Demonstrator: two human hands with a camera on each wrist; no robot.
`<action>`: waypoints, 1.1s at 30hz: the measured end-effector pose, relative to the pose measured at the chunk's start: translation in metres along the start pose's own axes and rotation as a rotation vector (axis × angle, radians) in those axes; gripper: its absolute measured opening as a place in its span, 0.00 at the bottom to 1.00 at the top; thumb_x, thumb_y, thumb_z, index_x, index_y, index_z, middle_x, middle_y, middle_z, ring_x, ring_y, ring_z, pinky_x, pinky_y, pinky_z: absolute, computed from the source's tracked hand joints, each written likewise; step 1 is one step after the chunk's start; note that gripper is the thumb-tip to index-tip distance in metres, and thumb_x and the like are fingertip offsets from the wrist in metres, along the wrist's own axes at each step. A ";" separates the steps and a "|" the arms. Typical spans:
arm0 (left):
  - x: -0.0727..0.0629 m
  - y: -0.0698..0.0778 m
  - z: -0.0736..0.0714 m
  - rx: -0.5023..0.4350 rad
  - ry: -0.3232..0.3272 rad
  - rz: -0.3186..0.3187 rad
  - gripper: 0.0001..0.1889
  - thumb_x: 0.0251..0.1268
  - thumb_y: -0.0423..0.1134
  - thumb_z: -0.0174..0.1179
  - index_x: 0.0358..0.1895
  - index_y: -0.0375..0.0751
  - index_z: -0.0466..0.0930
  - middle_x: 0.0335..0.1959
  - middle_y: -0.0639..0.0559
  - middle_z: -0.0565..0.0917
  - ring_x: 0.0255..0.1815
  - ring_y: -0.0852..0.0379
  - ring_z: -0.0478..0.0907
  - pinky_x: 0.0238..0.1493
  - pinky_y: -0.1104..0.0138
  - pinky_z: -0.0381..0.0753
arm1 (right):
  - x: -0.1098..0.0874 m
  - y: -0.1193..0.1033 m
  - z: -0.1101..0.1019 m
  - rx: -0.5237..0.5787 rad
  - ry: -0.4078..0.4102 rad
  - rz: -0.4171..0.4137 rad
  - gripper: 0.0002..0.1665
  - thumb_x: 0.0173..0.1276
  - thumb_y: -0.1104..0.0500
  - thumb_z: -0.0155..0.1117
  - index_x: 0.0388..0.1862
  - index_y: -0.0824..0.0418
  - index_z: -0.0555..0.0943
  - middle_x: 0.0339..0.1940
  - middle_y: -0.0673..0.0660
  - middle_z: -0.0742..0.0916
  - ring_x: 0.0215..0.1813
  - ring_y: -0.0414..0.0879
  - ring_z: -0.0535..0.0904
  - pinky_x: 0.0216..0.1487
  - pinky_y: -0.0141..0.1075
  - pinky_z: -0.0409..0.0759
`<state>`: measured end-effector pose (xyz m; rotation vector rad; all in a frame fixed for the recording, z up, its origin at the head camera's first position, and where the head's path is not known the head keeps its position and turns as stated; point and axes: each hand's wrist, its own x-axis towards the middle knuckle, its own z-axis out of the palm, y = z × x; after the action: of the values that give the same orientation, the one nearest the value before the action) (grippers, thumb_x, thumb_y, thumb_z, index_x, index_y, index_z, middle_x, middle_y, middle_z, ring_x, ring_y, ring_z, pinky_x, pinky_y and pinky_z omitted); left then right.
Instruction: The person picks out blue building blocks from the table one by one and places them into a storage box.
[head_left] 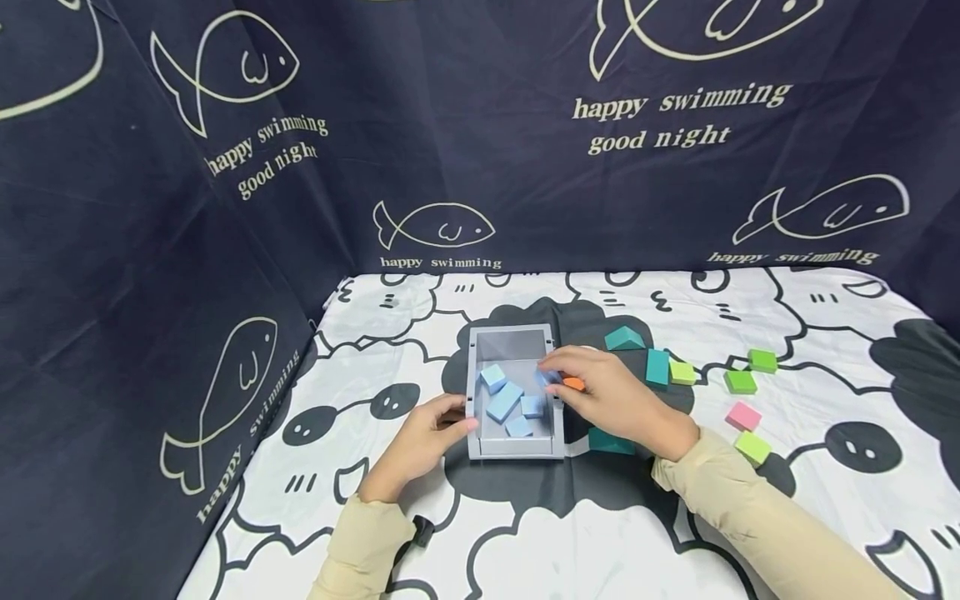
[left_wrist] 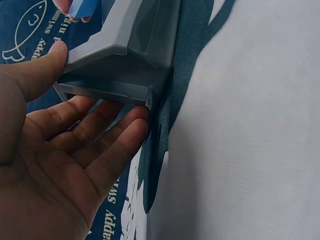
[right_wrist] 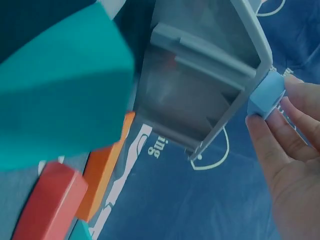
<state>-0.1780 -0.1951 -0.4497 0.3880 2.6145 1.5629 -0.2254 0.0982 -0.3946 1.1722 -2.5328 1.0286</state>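
Observation:
A grey plastic box stands on the cloth with several light blue blocks inside it. My left hand holds the box's left side; in the left wrist view its thumb lies on the rim while the fingertips reach against the underside of the ledge. Over the right rim, my right hand pinches a blue block between thumb and fingertips. In the right wrist view that block overlaps the box's edge.
Right of the box lie teal blocks, an orange block, green ones, yellow-green ones and a pink block. A red block shows in the right wrist view. Dark fish-print curtains stand behind and at left.

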 end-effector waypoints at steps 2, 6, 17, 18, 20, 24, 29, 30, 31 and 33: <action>0.000 -0.001 -0.001 -0.002 -0.006 0.009 0.19 0.70 0.41 0.63 0.58 0.35 0.80 0.49 0.48 0.84 0.50 0.52 0.82 0.54 0.61 0.81 | 0.002 -0.002 0.003 0.000 -0.017 0.001 0.18 0.67 0.60 0.70 0.55 0.61 0.84 0.56 0.52 0.85 0.61 0.48 0.80 0.58 0.47 0.80; 0.000 -0.001 -0.002 0.011 -0.009 0.018 0.19 0.70 0.43 0.63 0.58 0.35 0.80 0.48 0.48 0.84 0.50 0.53 0.82 0.54 0.61 0.81 | 0.008 -0.007 0.009 0.009 -0.048 -0.015 0.17 0.67 0.60 0.70 0.55 0.60 0.84 0.56 0.52 0.85 0.58 0.45 0.81 0.54 0.42 0.82; 0.001 -0.001 -0.002 0.006 -0.014 0.023 0.20 0.70 0.43 0.63 0.59 0.34 0.79 0.50 0.46 0.84 0.50 0.52 0.82 0.54 0.61 0.81 | 0.023 -0.017 0.037 0.008 -0.141 -0.118 0.15 0.66 0.62 0.71 0.51 0.61 0.85 0.52 0.51 0.86 0.57 0.45 0.81 0.58 0.41 0.80; 0.001 -0.002 -0.002 0.004 -0.015 0.024 0.20 0.70 0.43 0.63 0.59 0.35 0.79 0.51 0.46 0.84 0.50 0.53 0.82 0.54 0.61 0.81 | 0.024 -0.019 0.040 0.013 -0.155 -0.125 0.15 0.66 0.62 0.71 0.52 0.61 0.85 0.52 0.51 0.86 0.57 0.45 0.81 0.58 0.41 0.80; 0.000 -0.001 -0.002 0.004 -0.016 0.025 0.20 0.70 0.43 0.63 0.59 0.35 0.79 0.51 0.46 0.84 0.50 0.53 0.82 0.54 0.60 0.81 | 0.026 -0.021 0.044 0.022 -0.178 -0.139 0.14 0.67 0.63 0.70 0.51 0.62 0.85 0.52 0.52 0.86 0.56 0.44 0.82 0.58 0.40 0.81; 0.000 -0.001 -0.002 -0.003 -0.018 0.031 0.18 0.70 0.41 0.63 0.58 0.36 0.80 0.50 0.47 0.84 0.50 0.53 0.82 0.54 0.58 0.80 | 0.030 -0.024 0.050 0.006 -0.216 -0.164 0.12 0.67 0.63 0.70 0.49 0.61 0.85 0.47 0.50 0.87 0.49 0.41 0.81 0.52 0.35 0.82; 0.000 -0.001 -0.002 0.007 -0.021 0.036 0.17 0.71 0.41 0.62 0.58 0.38 0.80 0.49 0.49 0.83 0.50 0.55 0.82 0.54 0.59 0.81 | 0.034 -0.028 0.054 -0.004 -0.268 -0.157 0.10 0.66 0.62 0.71 0.46 0.58 0.86 0.41 0.46 0.86 0.41 0.36 0.78 0.44 0.30 0.80; 0.001 -0.001 -0.002 0.010 -0.022 0.036 0.17 0.71 0.41 0.62 0.58 0.38 0.80 0.49 0.50 0.83 0.50 0.55 0.82 0.54 0.60 0.81 | 0.035 -0.028 0.055 -0.003 -0.277 -0.153 0.09 0.66 0.62 0.71 0.45 0.57 0.86 0.40 0.46 0.86 0.40 0.36 0.78 0.43 0.29 0.80; 0.001 -0.001 -0.002 0.011 -0.023 0.038 0.17 0.71 0.41 0.62 0.57 0.38 0.80 0.49 0.50 0.83 0.50 0.55 0.82 0.54 0.60 0.81 | 0.037 -0.029 0.056 -0.004 -0.285 -0.149 0.09 0.65 0.62 0.72 0.44 0.57 0.86 0.39 0.46 0.85 0.39 0.36 0.78 0.42 0.29 0.79; 0.000 -0.001 -0.002 0.014 -0.022 0.038 0.17 0.71 0.42 0.62 0.57 0.38 0.80 0.48 0.50 0.83 0.50 0.55 0.82 0.54 0.61 0.81 | 0.039 -0.030 0.058 -0.009 -0.302 -0.142 0.08 0.65 0.63 0.72 0.43 0.57 0.87 0.38 0.46 0.85 0.38 0.36 0.77 0.40 0.29 0.78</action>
<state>-0.1789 -0.1972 -0.4496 0.4568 2.6183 1.5425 -0.2226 0.0236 -0.4065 1.5860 -2.6181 0.8618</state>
